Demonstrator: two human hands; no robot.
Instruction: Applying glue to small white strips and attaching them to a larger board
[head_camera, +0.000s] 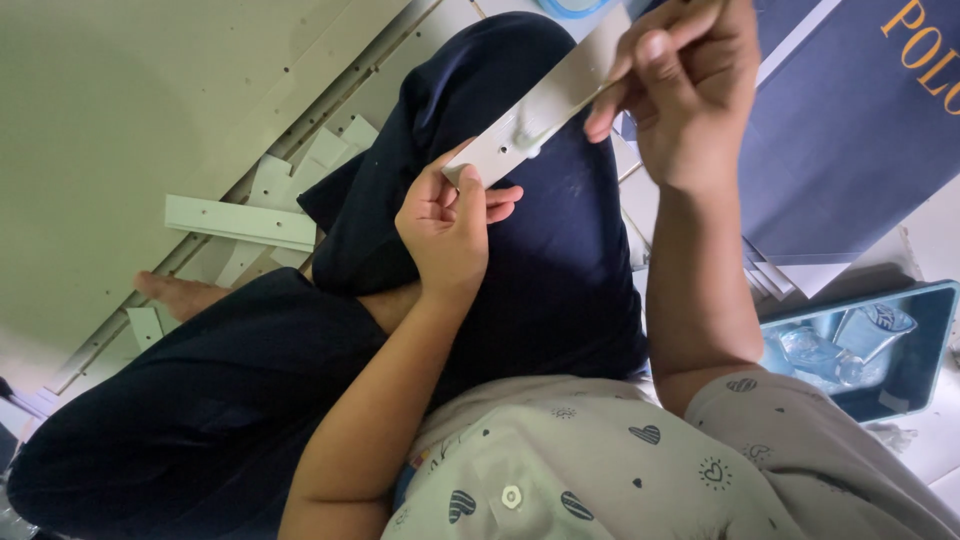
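I sit cross-legged in dark trousers. My left hand (450, 225) pinches the lower end of a long flat white strip (535, 110) with small holes in it. My right hand (680, 85) grips the strip's upper end, with the thumb pressed on its face. The strip slants above my knee, from my left hand up to the right. A small raised bump shows near the strip's lower end.
Several loose white strips (240, 222) lie on the floor beside my left leg, next to a large pale panel (130, 120). A dark blue sheet (850, 130) lies at the upper right. A blue tray (900, 350) with small clear packets sits at the right.
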